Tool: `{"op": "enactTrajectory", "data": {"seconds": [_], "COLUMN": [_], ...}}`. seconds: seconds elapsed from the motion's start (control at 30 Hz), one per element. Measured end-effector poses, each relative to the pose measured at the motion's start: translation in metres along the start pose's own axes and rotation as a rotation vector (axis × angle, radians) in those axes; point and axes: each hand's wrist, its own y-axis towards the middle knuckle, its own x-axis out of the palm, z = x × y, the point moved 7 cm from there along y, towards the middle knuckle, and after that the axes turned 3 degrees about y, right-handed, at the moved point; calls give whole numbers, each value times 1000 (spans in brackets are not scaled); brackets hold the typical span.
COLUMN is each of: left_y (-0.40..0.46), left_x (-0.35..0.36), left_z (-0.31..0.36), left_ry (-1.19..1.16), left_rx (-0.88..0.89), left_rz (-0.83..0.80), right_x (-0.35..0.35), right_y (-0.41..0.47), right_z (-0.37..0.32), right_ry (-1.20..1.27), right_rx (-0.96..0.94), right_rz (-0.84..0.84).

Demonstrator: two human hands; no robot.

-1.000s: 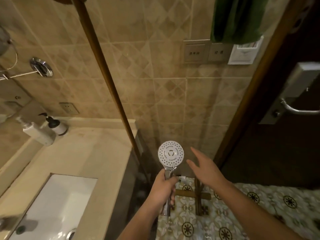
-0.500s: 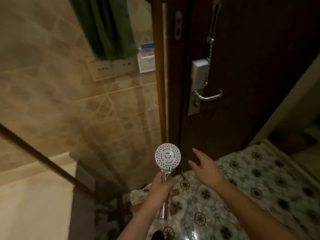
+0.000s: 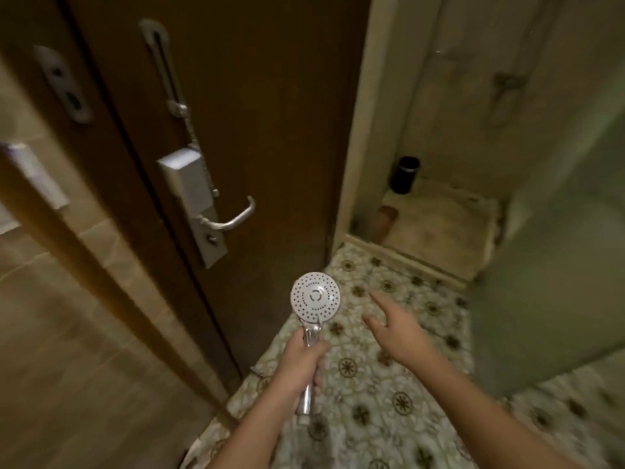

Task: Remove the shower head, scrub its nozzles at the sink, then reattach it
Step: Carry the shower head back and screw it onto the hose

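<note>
A person stands in a dim bathroom, looking down at both bare hands over a patterned tile floor [image 3: 389,394]. The left hand [image 3: 299,362] has its grip clamped round the chrome handle of a detached shower head [image 3: 315,296], held upright with its round white nozzle face turned toward the camera, in front of a dark wooden door [image 3: 270,130] with a metal lever handle [image 3: 230,220]. The right hand [image 3: 397,330] hangs just beside it, touching nothing, fingers apart and relaxed, forefinger extended. To the right a low step leads into what looks like the shower stall [image 3: 439,225]; no sink is in view. Risks from here: the handle looks smooth and possibly wet, so a one-handed hold could slip and drop the head on the hard tiles; the raised step could trip a foot; swinging the head could knock it against the door
</note>
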Motion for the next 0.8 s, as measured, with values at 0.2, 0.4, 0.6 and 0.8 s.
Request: {"op": "enactTrajectory", "data": {"seconds": [0.2,0.4,0.6,0.8], "left_y": [30,56,93,124], "left_x": [61,127,199,272], "left_z": [23,37,71,104], "left_ry": [49,90,132,192], "left_rx": [-7,-65,-60,-8], "left_rz": [-139,-245,-289,-326], "right_x": [-58,-92,-154,-212], "right_y": [2,25,57,75], "right_z": [41,88,151,218], "right_ry": [83,154,128,137], "right_rx": [111,155,171,221], "right_rz": [134,206,247,264]}}
